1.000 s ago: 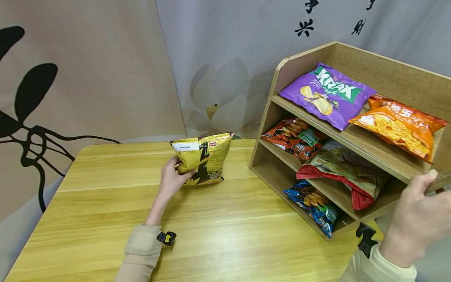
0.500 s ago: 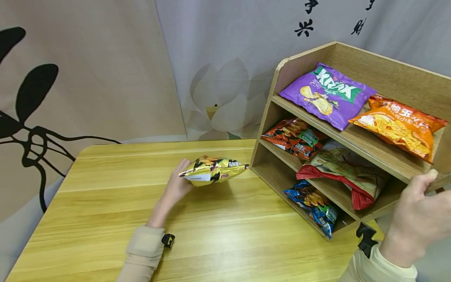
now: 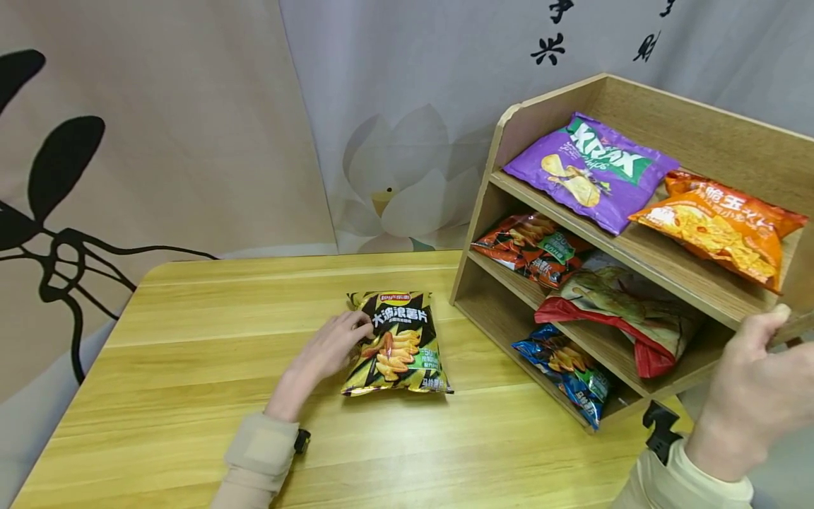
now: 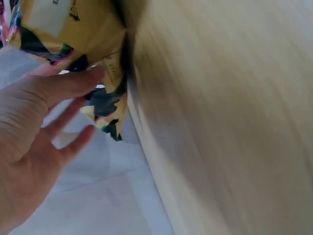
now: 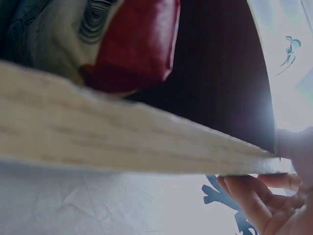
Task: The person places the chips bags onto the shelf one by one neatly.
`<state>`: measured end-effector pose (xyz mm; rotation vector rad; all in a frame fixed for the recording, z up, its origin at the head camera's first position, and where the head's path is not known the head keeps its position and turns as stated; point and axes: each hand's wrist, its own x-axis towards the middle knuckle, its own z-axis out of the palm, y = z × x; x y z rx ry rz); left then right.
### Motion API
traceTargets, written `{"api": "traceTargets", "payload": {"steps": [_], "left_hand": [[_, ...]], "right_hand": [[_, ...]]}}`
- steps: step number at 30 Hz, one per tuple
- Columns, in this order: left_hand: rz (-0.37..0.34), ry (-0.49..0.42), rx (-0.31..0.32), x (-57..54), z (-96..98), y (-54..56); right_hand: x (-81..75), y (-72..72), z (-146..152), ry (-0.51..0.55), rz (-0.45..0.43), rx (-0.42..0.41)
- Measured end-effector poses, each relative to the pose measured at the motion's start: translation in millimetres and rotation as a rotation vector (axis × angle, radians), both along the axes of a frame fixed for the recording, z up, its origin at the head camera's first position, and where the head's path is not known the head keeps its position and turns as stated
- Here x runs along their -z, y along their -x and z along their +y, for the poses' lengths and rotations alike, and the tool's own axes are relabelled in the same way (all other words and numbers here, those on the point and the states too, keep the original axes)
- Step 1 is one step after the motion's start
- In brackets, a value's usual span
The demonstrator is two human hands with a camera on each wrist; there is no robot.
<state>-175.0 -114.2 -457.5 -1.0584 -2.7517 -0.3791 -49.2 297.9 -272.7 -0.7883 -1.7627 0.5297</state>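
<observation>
A black-and-yellow bag of potato chips [image 3: 400,346] stands or leans on the table, its printed front toward me. My left hand [image 3: 337,343] holds the bag's left edge. In the left wrist view, that hand's thumb presses the bag's yellow side [image 4: 88,34] while the fingers lie partly behind it. My right hand [image 3: 757,396] grips the right side panel of the wooden shelf [image 3: 553,237]. Thumb and fingers of the right hand [image 5: 288,200] sit on either side of a board edge [image 5: 122,142] in the right wrist view.
The shelf's top tier carries a purple chip bag [image 3: 594,170] and an orange snack bag [image 3: 725,223]. Below lie a red chip bag [image 3: 534,247], a red-edged bag [image 3: 617,304] and a blue chip bag [image 3: 566,367]. A printed curtain [image 3: 222,141] hangs behind the wooden table [image 3: 191,382].
My left hand has turned the chip bag from its yellow back, through top-edge-on, to its printed front, and brought it slightly nearer. The right hand stays on the shelf.
</observation>
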Motion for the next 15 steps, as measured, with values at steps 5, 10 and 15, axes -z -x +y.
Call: {"api": "traceTargets", "payload": {"steps": [5,10,15], "left_hand": [[-0.087,0.028,-0.124,-18.4,13.1,-12.0],[-0.088,-0.076,-0.116,-37.1,39.9,-31.5],[-0.168,-0.008,-0.063,-29.8,63.4,-48.7]], "right_hand": [[-2.3,-0.6,-2,0.011,0.005,-0.006],[-2.6,-1.2,-2,0.002,0.004,-0.007],[-1.8,-0.7,-1,0.004,0.0,-0.004]]}}
